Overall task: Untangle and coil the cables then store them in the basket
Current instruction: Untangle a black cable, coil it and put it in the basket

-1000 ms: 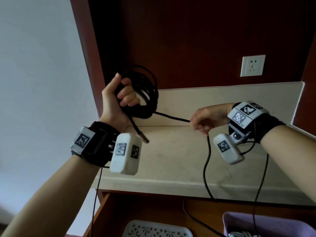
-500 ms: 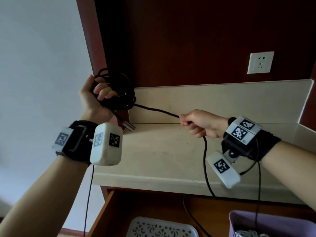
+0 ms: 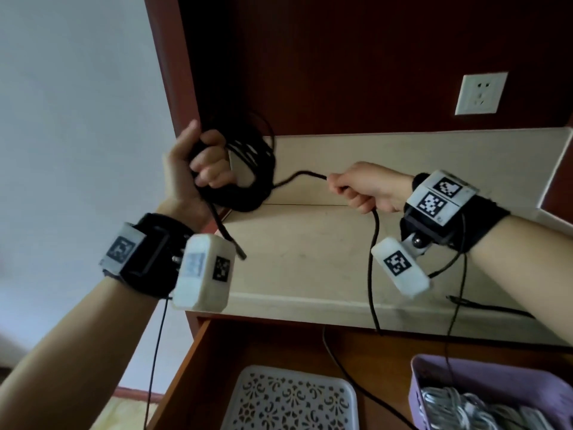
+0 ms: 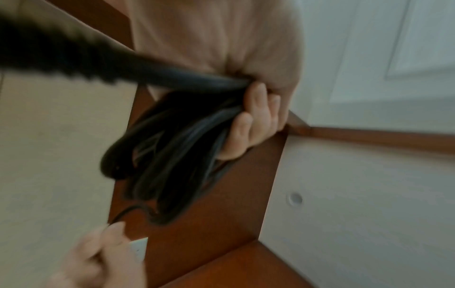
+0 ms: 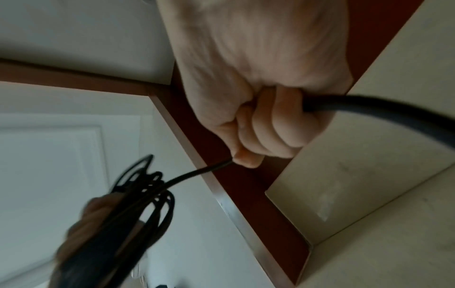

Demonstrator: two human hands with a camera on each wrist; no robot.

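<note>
My left hand [image 3: 204,169] grips a bundle of black cable loops [image 3: 248,169] held up at the left of the shelf; the same coil [image 4: 172,152] fills the left wrist view under my curled fingers [image 4: 256,120]. One short cable end [image 3: 229,237] hangs down from the coil. My right hand [image 3: 362,187] is fisted round the free run of the black cable [image 3: 297,176], which slackly bridges to the coil and drops from my fist over the counter edge [image 3: 372,274]. In the right wrist view the cable [image 5: 369,109] passes through my fist [image 5: 265,124].
A beige counter [image 3: 310,268] sits in a dark red wooden alcove with a wall socket [image 3: 480,94] at the back right. Below, an open drawer holds a white perforated tray [image 3: 288,398] and a purple basket [image 3: 434,377] with pale coiled cables [image 3: 465,408].
The right hand has moved closer to the coil, so the stretch of cable between the hands now sags instead of running taut. The left hand keeps its grip on the loops.
</note>
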